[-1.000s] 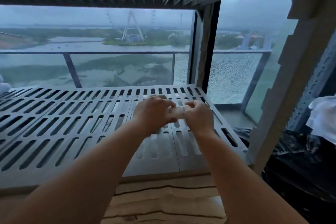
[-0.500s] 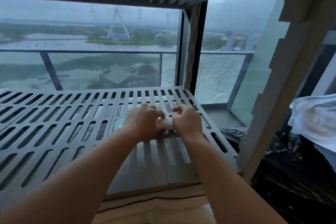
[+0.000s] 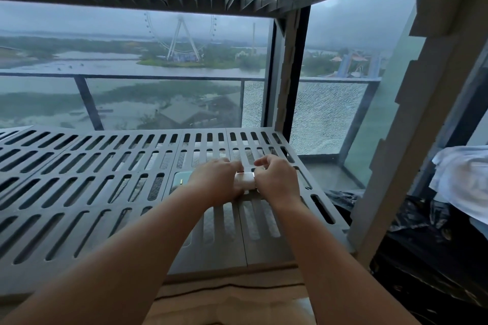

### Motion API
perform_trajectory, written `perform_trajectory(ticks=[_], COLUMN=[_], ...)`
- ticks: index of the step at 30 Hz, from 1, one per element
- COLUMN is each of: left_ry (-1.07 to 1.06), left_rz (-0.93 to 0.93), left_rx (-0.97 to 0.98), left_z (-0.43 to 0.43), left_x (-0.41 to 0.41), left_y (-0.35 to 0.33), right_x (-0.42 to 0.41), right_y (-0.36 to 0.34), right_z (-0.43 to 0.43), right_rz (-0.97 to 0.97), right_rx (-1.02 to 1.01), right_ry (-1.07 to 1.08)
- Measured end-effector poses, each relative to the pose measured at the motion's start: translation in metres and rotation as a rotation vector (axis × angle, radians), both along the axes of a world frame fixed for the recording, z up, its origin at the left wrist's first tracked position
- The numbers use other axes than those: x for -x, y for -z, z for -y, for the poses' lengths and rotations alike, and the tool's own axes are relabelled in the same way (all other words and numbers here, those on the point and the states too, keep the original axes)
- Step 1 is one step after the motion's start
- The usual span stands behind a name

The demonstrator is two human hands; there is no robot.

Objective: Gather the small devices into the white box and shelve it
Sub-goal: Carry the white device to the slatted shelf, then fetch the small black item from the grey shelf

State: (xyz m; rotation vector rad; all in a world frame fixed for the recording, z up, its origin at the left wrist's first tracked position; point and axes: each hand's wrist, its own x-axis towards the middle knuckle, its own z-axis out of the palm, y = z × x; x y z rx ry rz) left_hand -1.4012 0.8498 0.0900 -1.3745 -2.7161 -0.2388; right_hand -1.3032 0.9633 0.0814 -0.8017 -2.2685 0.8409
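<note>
The white box [image 3: 245,181] is at the slotted grey shelf [image 3: 79,192], towards its right end, caught between the left hand [image 3: 216,183] and the right hand [image 3: 277,182]. Each grip is clenched on one end of the box, fingers curled over its top, probably to keep it level while it is seated. A pale-green object [image 3: 182,178] lies just beside the left hand; I cannot identify it.

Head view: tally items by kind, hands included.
small white box: 1
hands: 2, left hand and right hand, both holding it
pale green item on the shelf: 1
white cloth: 1
total: 5
</note>
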Motion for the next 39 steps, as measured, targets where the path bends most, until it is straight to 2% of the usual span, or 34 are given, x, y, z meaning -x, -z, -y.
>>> perform_trajectory(ticks=[11,17,24,28,33,39], left_ry=[-0.074,-0.184,-0.390,-0.536,-0.686,-0.884], left_rz=[-0.029,-0.032,-0.107,-0.101,-0.102,-0.109], left_rx=[-0.081,-0.116,-0.053,-0.035,-0.005,0.060], left_z=[0.024,0.068,0.138,0.192,0.275,0.388], left_x=[-0.019,-0.027,-0.041,-0.051,-0.080,-0.141], left_y=[0.002,0.003,-0.002,-0.001,0.003,0.010], right_x=[-0.008,-0.004,0.001,-0.002,-0.018,-0.060], right_y=[0.002,0.001,-0.008,-0.009,-0.009,-0.003], right_z=[0.016,0.048,0.115,0.163,0.241,0.346], right_rz=[-0.071,-0.086,-0.119,-0.089,0.000,0.051], right_rx=[-0.053,-0.258,-0.282,-0.329,-0.368,-0.605], right_ry=[-0.065,-0.063,-0.293,-0.385,-0.599,-0.761])
